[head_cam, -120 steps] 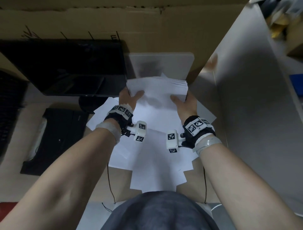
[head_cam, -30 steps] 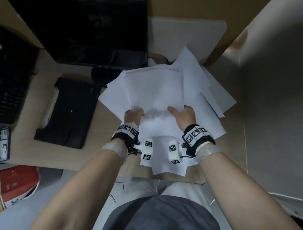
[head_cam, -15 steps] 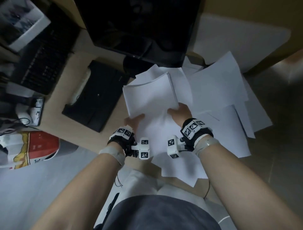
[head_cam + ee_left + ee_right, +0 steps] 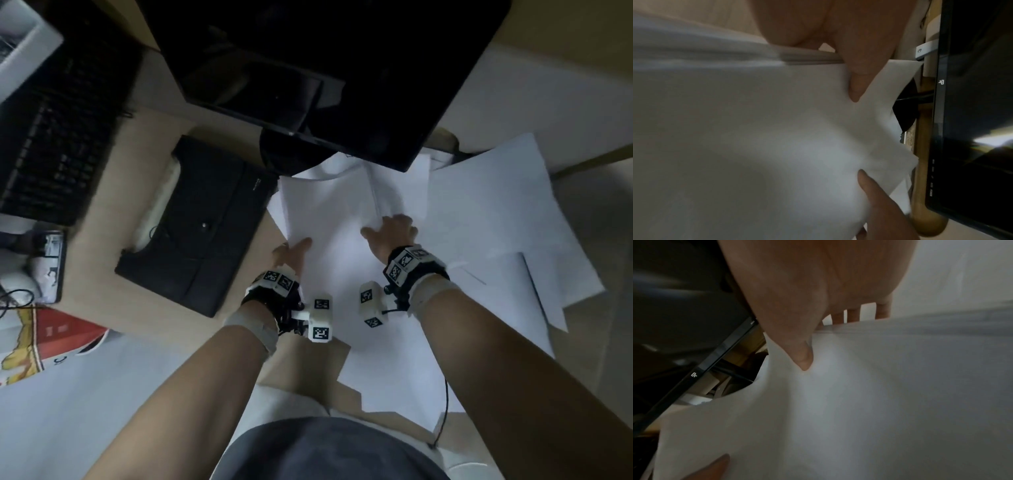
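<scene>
A stack of white paper sheets [image 4: 329, 205] is held above a desk strewn with loose white sheets [image 4: 493, 212]. My left hand [image 4: 291, 253] grips the stack's near left edge, thumb on top [image 4: 857, 84] and fingers underneath. At the near right edge my right hand [image 4: 390, 233] grips the same stack, its thumb [image 4: 801, 356] pressed on the top sheet and its fingers below. The wrist views show the stack's edge [image 4: 807, 56] as several layered sheets [image 4: 900, 386].
A black monitor [image 4: 308, 68] on its round stand stands just behind the stack. A flat black case [image 4: 195, 222] lies on the wooden desk [image 4: 113, 164] to the left, a black keyboard [image 4: 58, 130] beyond it. A red-and-white bag [image 4: 51, 335] sits lower left.
Both hands have carried the stack leftward and turned it, away from the scattered sheets and toward the monitor stand. The head view has swung left too.
</scene>
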Motion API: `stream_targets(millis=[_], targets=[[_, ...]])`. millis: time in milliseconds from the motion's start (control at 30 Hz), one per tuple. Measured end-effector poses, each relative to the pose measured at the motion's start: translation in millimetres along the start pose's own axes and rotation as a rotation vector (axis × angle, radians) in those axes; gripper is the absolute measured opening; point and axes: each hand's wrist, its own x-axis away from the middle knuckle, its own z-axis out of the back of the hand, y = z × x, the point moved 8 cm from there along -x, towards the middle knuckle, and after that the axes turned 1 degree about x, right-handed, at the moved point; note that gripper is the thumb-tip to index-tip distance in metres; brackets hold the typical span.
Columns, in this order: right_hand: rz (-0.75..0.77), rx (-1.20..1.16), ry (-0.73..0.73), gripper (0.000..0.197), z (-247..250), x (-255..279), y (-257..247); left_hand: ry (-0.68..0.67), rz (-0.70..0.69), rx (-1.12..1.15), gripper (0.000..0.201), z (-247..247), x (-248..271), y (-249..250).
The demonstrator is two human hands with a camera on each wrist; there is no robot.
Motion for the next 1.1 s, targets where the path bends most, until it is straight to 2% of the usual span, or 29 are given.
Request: stream_targets(millis=[133, 200, 300, 367, 433, 533, 633, 767, 900, 1000, 1100], targets=[[-0.01, -0.074, 0.003, 0.052, -6, 10, 11, -0.017, -0.001, 0.028, 0.052, -1, -6, -4], [0.008, -0.219, -0.012, 0.052, -12, 17, 22, -0.014, -0.017, 0.013, 0.053, -4, -4, -9], [0.031, -0.387, 0.04, 0.048, -15, 33, 40, -0.005, -0.045, -0.013, 0.065, -8, 7, -16], [0.02, -0.449, 0.061, 0.051, -16, 41, 55, 0.002, -0.097, -0.003, 0.081, -13, 17, -16], [-0.005, -0.491, 0.082, 0.051, -15, 47, 70, 0.018, -0.145, -0.031, 0.087, -19, 24, -16], [-0.028, -0.515, 0.117, 0.041, -8, 52, 90, 0.034, -0.205, -0.042, 0.075, -32, 37, -8], [-0.045, -0.504, 0.121, 0.044, 0, 54, 106, 0.037, -0.27, -0.123, 0.077, -47, 46, 7], [-0.064, -0.493, 0.122, 0.045, 9, 48, 116, 0.041, -0.319, -0.211, 0.039, -58, 48, 30], [-0.107, -0.45, 0.101, 0.046, 15, 35, 112, -0.002, -0.3, -0.264, 0.031, -67, 34, 45], [-0.147, -0.466, 0.085, 0.057, 15, 26, 112, -0.028, -0.25, -0.357, 0.056, -71, 23, 50], [-0.213, -0.586, 0.112, 0.083, 15, 19, 113, -0.043, -0.228, -0.385, 0.053, -72, 15, 56]])
